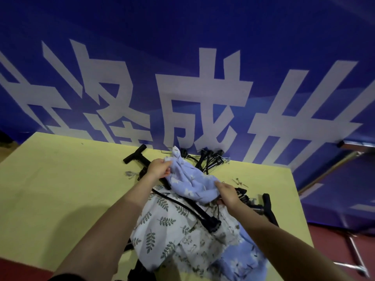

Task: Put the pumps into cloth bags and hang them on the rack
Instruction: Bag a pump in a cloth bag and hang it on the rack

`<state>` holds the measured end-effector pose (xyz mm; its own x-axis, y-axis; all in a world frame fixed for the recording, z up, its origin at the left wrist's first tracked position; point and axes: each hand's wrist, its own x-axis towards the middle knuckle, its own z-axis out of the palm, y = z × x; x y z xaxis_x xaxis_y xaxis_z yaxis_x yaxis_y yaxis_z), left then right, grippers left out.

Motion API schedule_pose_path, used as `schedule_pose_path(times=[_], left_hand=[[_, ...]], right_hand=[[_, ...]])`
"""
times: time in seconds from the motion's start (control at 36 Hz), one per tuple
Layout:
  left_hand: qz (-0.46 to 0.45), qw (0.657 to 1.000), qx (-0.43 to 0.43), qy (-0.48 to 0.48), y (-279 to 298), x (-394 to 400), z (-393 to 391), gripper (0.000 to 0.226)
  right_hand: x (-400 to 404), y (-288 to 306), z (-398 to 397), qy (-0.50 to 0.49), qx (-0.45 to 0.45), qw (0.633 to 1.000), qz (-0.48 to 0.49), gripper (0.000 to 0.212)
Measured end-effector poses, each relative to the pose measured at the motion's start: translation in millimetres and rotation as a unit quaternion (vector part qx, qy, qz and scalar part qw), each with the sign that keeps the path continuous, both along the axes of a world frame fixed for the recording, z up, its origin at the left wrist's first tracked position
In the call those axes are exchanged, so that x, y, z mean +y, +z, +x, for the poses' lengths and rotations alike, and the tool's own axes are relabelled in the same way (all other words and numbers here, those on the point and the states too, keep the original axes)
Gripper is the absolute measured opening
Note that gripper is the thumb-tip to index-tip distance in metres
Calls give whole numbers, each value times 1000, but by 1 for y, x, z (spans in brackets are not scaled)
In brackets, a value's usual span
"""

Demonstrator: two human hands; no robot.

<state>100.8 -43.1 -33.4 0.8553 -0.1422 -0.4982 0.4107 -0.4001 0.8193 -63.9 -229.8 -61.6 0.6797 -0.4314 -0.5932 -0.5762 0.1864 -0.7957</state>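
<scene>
Yellow table (60, 189): both hands (157, 169) grip soft blue cloth bag (190, 183).

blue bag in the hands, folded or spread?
Neither: the blue bag is bunched and crumpled, held at either end by the left hand and right hand. Cannot tell whether its mouth is open.

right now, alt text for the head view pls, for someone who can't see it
Both hands, left and right, hold up a light blue cloth bag over a yellow table. Leaf-print bags and black pumps lie beneath, before a blue banner.
</scene>
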Motion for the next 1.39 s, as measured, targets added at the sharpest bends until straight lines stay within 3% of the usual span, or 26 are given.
schedule_pose_path(times=[0.06,0.17,0.28,0.44,0.56,0.64,0.81,0.89,0.97,1.06,1.11,1.17,1.28,1.33,1.39], left_hand=[[-7,1000,-15,-6,2,-1,-3,31],[-8,996,-87,-3,17,-5,-8,14],[-18,988,-150,23,47,-19,-10,20],[-58,993,-95,42,62,-54,-15,20],[-64,993,-78,58,55,-70,-30,23],[-71,992,-61,85,49,-79,-45,27],[-21,995,-74,64,45,-91,-81,17],[29,996,-88,12,51,-97,-103,18],[89,983,-151,-50,61,-101,-132,48],[38,974,-208,-85,86,-114,-170,45],[-18,969,-210,-127,101,-125,-196,32],[-72,967,-185,-156,110,-136,-215,24],[-171,967,-134,-130,116,-151,-231,26],[-187,968,-136,-101,118,-153,-231,23],[-189,970,-134,-79,119,-153,-230,26]], right_hand=[[-5,5,-1,-26,-20,999,27,30],[-27,21,-5,-59,-67,991,100,38],[-59,47,-4,-105,-117,971,181,37],[-108,79,-11,-84,-102,965,229,40],[-137,85,-19,-55,-160,941,293,36],[-150,90,-33,5,-195,937,291,35],[-157,90,-59,88,-171,960,205,39],[-155,94,-71,92,-179,972,122,28],[-145,103,-78,106,-192,976,14,23],[-131,114,-81,145,-216,964,-62,21],[-124,125,-85,144,-240,959,-37,20],[-118,135,-86,120,-261,956,55,23],[-105,150,-85,75,-287,940,168,18],[-99,156,-87,78,-297,934,182,13],[-98,154,-91,108,-305,941,98,20]])
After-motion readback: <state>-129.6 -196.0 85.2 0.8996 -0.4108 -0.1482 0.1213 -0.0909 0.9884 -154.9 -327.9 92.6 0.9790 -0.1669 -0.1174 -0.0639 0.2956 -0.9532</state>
